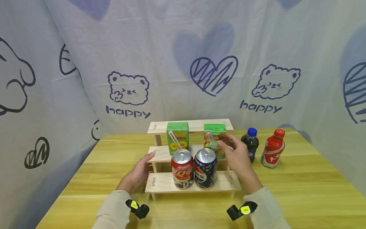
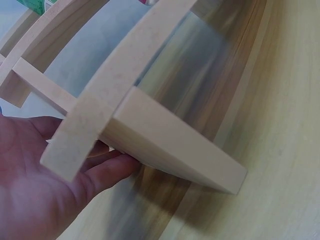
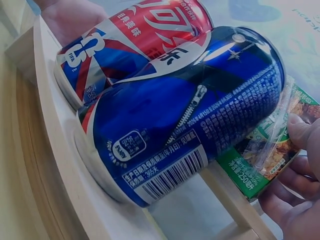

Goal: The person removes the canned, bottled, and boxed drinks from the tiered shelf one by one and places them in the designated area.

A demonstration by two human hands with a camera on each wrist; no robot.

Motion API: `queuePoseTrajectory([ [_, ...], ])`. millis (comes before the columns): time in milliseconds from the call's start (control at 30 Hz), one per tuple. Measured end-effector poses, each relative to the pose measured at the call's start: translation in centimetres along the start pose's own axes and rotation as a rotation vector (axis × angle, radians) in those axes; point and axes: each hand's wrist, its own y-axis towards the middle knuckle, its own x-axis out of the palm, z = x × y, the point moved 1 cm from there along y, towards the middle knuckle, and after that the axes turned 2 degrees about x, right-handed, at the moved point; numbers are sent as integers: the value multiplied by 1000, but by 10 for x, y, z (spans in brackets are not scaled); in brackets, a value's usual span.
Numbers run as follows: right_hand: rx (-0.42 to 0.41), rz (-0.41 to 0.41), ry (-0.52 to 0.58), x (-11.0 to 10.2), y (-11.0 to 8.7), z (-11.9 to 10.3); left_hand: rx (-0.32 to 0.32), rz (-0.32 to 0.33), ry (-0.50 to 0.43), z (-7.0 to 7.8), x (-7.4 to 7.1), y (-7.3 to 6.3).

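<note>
A three-tier wooden stand (image 1: 223,183) stands on the table, stepping up toward the back. My left hand (image 1: 139,173) holds its left side at the middle tier; in the left wrist view, the fingers (image 2: 112,172) curl behind a wooden leg (image 2: 185,145). With my right hand (image 1: 237,156) I pinch the right edge of a green drink carton (image 1: 215,128) on the middle tier, thumb on its front by the wrapped straw. To its left is another green drink carton (image 1: 178,128) with yellow flowers. On the lowest tier, a red cola can (image 1: 182,171) stands beside a dark blue Pepsi can (image 1: 205,171).
Right of the stand are a dark cola bottle (image 1: 251,141) with a blue cap and a red bottle (image 1: 273,149). The wooden table (image 1: 308,190) reaches back to a white curtain (image 1: 171,89) printed with hearts and bears.
</note>
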Motion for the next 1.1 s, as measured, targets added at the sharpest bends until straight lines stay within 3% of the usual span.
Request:
queuePoseTrajectory([
  [600, -27, 100, -115, -27, -13, 10, 1, -17, -6, 1, -1, -1],
  [800, -54, 148, -151, -42, -15, 14, -7, 0, 3, 1, 0, 0],
  [1100, -89, 217, -154, -74, -17, 27, -6, -24, 24, -2, -3, 1],
])
